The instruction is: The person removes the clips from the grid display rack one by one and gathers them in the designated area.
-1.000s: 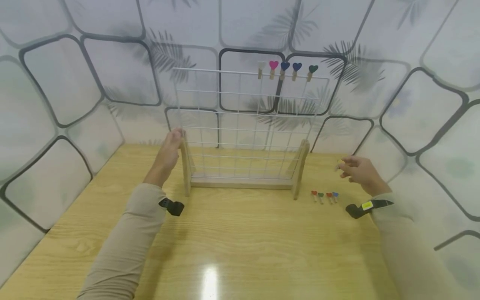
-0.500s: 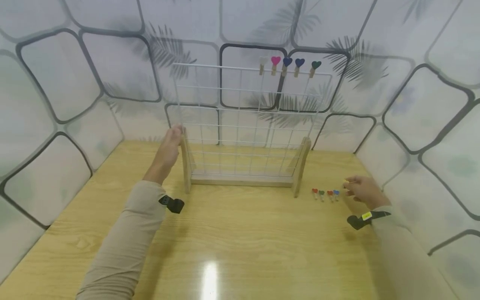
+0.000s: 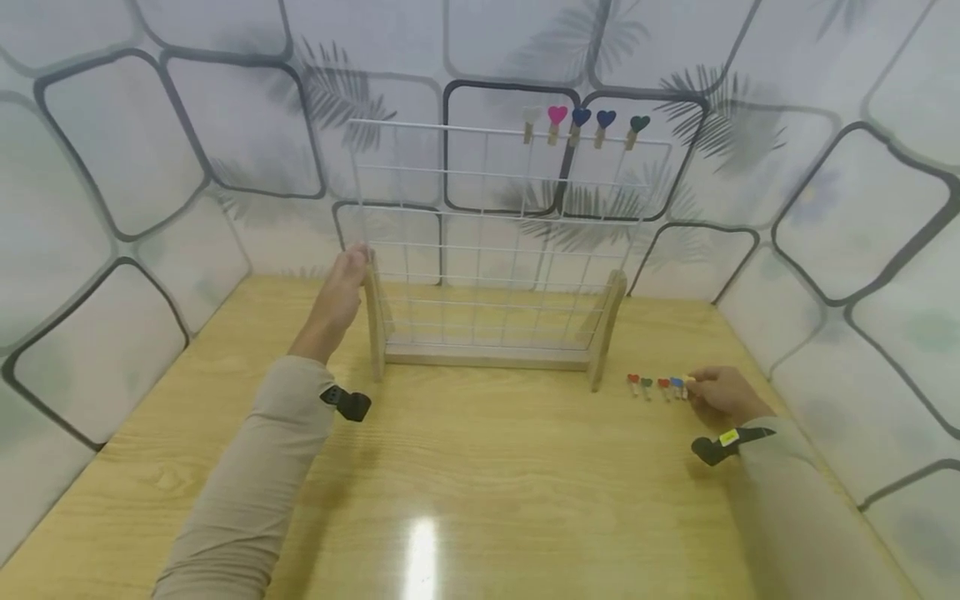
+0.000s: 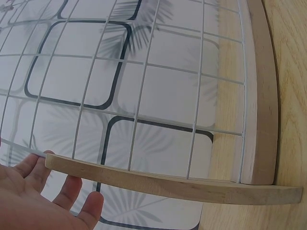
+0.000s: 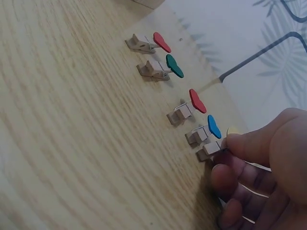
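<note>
My right hand [image 3: 723,392] pinches a small wooden clothespin [image 5: 211,148] with a yellow heart between thumb and fingers. Its wooden end is right at the tabletop, beside the clothespin with a blue heart [image 5: 214,127]. Farther along that row lie clothespins with a red heart [image 5: 197,101], a green heart [image 5: 174,66] and another red heart [image 5: 162,42]. At the left, my left hand [image 3: 337,292] holds the white wire grid rack by the upper end of its wooden side post [image 4: 158,184]; its thumb is mostly hidden in the left wrist view.
Several heart clothespins, white, pink [image 3: 557,117], dark blue and green, are clipped along the right part of the rack's top wire. The rack's wooden base bar [image 3: 487,358] stands on the wood-grain table [image 3: 525,483]. Patterned walls [image 3: 255,125] enclose the back and sides.
My right hand has come down and slightly toward me with the yellow-heart clothespin, bringing it to the end of the row. My left hand has stayed at the rack's post.
</note>
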A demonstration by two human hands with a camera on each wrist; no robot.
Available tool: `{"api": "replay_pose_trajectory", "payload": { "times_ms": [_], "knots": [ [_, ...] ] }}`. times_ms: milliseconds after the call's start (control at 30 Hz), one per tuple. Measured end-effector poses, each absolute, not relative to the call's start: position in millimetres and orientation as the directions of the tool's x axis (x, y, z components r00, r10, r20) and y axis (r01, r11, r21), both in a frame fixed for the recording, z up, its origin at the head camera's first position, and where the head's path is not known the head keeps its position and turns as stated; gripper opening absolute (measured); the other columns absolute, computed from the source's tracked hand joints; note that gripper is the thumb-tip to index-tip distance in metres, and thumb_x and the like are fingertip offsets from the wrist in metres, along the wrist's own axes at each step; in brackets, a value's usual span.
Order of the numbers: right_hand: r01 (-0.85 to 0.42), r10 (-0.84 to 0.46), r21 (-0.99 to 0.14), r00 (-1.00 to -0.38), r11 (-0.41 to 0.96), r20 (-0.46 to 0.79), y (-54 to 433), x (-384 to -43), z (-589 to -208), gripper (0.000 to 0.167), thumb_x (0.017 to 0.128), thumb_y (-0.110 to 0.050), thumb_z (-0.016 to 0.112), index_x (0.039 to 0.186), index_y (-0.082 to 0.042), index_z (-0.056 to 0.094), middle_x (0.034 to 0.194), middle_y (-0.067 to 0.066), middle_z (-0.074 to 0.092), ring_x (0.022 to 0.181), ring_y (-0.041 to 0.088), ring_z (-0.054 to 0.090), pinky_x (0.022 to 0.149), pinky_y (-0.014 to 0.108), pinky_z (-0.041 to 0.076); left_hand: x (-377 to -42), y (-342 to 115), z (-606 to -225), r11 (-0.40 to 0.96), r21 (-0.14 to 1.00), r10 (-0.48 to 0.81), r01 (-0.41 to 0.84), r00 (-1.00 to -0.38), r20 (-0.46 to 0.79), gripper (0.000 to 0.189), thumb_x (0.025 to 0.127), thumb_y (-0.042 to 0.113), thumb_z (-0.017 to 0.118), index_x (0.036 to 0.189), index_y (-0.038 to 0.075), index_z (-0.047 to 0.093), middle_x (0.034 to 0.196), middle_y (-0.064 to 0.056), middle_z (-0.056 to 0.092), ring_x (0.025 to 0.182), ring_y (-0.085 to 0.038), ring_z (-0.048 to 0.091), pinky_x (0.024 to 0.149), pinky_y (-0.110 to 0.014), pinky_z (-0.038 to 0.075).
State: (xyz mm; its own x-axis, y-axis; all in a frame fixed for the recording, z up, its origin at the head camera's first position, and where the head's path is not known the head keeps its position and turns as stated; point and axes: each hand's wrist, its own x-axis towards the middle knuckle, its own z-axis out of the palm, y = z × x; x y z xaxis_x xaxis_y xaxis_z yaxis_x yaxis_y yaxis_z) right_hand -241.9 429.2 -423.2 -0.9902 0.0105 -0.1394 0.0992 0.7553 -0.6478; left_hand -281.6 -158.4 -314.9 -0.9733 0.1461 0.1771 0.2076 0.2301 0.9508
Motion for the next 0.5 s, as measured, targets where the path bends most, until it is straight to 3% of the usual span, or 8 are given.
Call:
{"api": "replay_pose_trajectory", "payload": {
  "times_ms": [67,167,267,400,500],
  "knots": [
    [0.095,0.009,-0.679,-0.992,0.728,-0.129,430,-242,-424,0.042,0.095,-0.02,0.059,0.114,0.017,0.058,0.077,0.008,0.067,0.074,0.02,0.058,0.066,0.029,0.046,-282,-158,-314,0.228,0.95,0.145,0.213,-0.972,0.183,0.067,0.104,0.051,0.021,0.156,0.009,0.011,0.158,-0.014,0.017,0.142,-0.035,0.018,0.114,-0.056,0.016],
    [0.104,0.002,-0.714,-0.99,0.692,-0.141,429,-240,-425,0.042,0.094,-0.017,0.06,0.115,0.019,0.057,0.077,0.007,0.066,0.07,0.017,0.056,0.063,0.028,0.047,-281,-158,-315,0.225,0.952,0.146,0.21,-0.973,0.18,0.067,0.104,0.05,0.02,0.156,0.009,0.01,0.159,-0.013,0.016,0.142,-0.035,0.018,0.114,-0.056,0.016],
    [0.115,0.006,-0.695,-0.988,0.71,-0.156,425,-239,-425,0.044,0.095,-0.015,0.058,0.122,0.019,0.053,0.088,0.014,0.067,0.076,0.021,0.058,0.066,0.03,0.05,-280,-158,-316,0.227,0.952,0.144,0.204,-0.974,0.175,0.067,0.105,0.05,0.02,0.156,0.008,0.009,0.159,-0.013,0.015,0.142,-0.034,0.018,0.114,-0.056,0.016],
    [0.092,0.021,-0.596,-0.992,0.798,-0.125,425,-240,-419,0.045,0.097,-0.019,0.055,0.126,0.016,0.052,0.108,0.03,0.063,0.091,0.036,0.06,0.078,0.04,0.051,-282,-157,-315,0.222,0.952,0.145,0.212,-0.972,0.183,0.066,0.105,0.049,0.02,0.156,0.009,0.009,0.159,-0.013,0.017,0.142,-0.034,0.018,0.114,-0.055,0.016],
    [0.096,0.014,-0.606,-0.99,0.79,-0.139,426,-243,-415,0.047,0.101,-0.021,0.05,0.13,0.016,0.047,0.12,0.037,0.055,0.1,0.043,0.06,0.083,0.047,0.053,-281,-158,-316,0.218,0.954,0.142,0.208,-0.973,0.18,0.065,0.105,0.049,0.021,0.156,0.009,0.01,0.159,-0.013,0.017,0.143,-0.034,0.017,0.115,-0.055,0.015]
  ]
}}
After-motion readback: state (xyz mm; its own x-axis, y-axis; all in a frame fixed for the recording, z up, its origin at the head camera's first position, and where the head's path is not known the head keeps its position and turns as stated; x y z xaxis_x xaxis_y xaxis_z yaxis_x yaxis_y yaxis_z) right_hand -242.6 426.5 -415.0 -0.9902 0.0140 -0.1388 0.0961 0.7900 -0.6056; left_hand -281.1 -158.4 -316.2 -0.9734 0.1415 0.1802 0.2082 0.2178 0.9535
